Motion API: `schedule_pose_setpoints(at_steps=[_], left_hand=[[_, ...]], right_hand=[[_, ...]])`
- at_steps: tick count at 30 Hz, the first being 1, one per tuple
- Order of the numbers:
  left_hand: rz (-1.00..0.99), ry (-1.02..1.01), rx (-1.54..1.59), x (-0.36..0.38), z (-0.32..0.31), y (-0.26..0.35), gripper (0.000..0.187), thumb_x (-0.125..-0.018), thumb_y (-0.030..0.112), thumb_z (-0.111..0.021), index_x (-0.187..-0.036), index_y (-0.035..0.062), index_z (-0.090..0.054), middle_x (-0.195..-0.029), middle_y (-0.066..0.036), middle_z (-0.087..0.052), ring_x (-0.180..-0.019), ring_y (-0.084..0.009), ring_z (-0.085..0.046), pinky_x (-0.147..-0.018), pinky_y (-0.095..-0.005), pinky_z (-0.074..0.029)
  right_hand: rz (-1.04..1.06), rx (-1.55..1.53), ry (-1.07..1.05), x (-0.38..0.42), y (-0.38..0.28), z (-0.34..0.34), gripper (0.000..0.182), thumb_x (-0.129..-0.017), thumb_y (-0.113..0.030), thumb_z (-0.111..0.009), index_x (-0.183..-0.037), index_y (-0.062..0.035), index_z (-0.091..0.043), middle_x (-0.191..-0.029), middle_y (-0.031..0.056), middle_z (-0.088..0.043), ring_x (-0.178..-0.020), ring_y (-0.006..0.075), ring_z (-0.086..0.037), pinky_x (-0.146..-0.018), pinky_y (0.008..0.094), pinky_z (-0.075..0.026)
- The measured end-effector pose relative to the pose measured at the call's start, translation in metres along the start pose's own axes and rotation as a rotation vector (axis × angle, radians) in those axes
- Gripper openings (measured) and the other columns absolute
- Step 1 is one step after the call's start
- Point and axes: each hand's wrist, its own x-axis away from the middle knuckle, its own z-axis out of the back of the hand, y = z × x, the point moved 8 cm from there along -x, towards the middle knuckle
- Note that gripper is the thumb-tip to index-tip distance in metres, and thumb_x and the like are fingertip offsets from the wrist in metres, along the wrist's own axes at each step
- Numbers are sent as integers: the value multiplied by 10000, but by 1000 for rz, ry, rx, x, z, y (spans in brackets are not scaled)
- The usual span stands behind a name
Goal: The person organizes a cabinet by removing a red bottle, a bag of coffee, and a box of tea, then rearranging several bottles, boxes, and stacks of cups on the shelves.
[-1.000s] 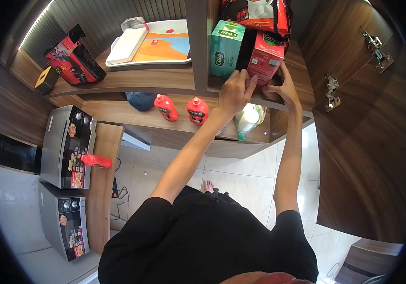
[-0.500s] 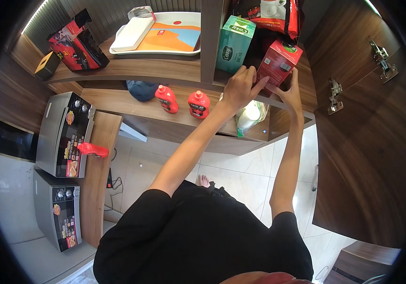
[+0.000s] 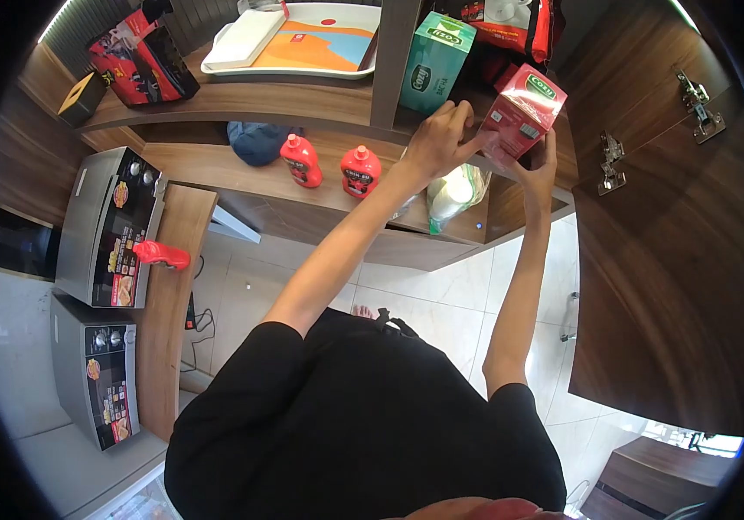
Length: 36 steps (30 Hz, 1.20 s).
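Observation:
A red Cozy tea box point(image 3: 521, 114) is tilted at the front of the right-hand upper shelf, its top and label side showing. My right hand point(image 3: 538, 166) grips its lower right side, with the thumb across the lower front. At the box's lower left corner, my left hand point(image 3: 438, 143) is closed, its fingers curled and its thumb against the box; the fingertips are partly hidden. A green Cozy tea box point(image 3: 438, 65) stands just left of the red one, behind my left hand. Behind both lies a red and black coffee bag point(image 3: 511, 26).
Below are two red sauce bottles point(image 3: 360, 172), a dark blue cap-like item point(image 3: 257, 143) and a plastic bag with white contents point(image 3: 454, 195). A white tray point(image 3: 303, 74) sits upper left. An open cabinet door point(image 3: 667, 260) stands right; toaster ovens point(image 3: 112, 230) and another red bottle point(image 3: 164, 254) are left.
The red tea box has tipped so more of its top shows, and it has shifted slightly right. Both hands have stayed at it. The whole view has moved a little.

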Motion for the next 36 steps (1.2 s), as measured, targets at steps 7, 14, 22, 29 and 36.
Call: schedule_pose_setpoints(at_steps=[7,14,22,29,36], left_hand=[[58,0,159,1,3,0,649,-825,515,-759,-1118,-4,-500,-943,-184,-576,-837,-344,-634,-741,-429,-529],[-46,123,107,5,11,37,958,-679,497,-866,-1355,-12,-416,-1257,-199,-534,-1207,-385,-526,-976,-461,-464],[-32,161,97,15,7,47,1154,-594,556,-893,-1427,-57,-379,-1283,-208,-537,-1164,-372,-545,-993,-452,-444],[13,147,156,23,8,50,1134,-586,525,-916,-1410,-34,-373,-1267,-189,-537,-1125,-355,-570,-962,-433,-473],[14,200,311,48,31,74,1138,-528,465,-963,-1397,-17,-408,-1240,-172,-555,-1101,-299,-578,-955,-400,-477]], right_hand=[[-23,-45,-51,1,4,-3,768,-694,-2,-864,-1349,-52,-465,-1256,96,-610,-1164,208,-608,-991,353,-507],[-133,84,-146,9,30,6,728,-657,-77,-905,-1286,-28,-543,-1214,96,-638,-1157,195,-594,-999,355,-474],[-249,247,-262,22,55,11,915,-639,-96,-925,-1389,-41,-405,-1285,116,-575,-1182,212,-566,-981,348,-482],[-53,-213,-218,16,-20,22,1102,-668,-162,-921,-1532,-101,-239,-1464,142,-428,-1376,267,-424,-1141,418,-355],[50,-139,319,-19,-38,29,944,-790,-69,-836,-1518,-100,-236,-1425,131,-443,-1343,243,-450,-1111,350,-380]])
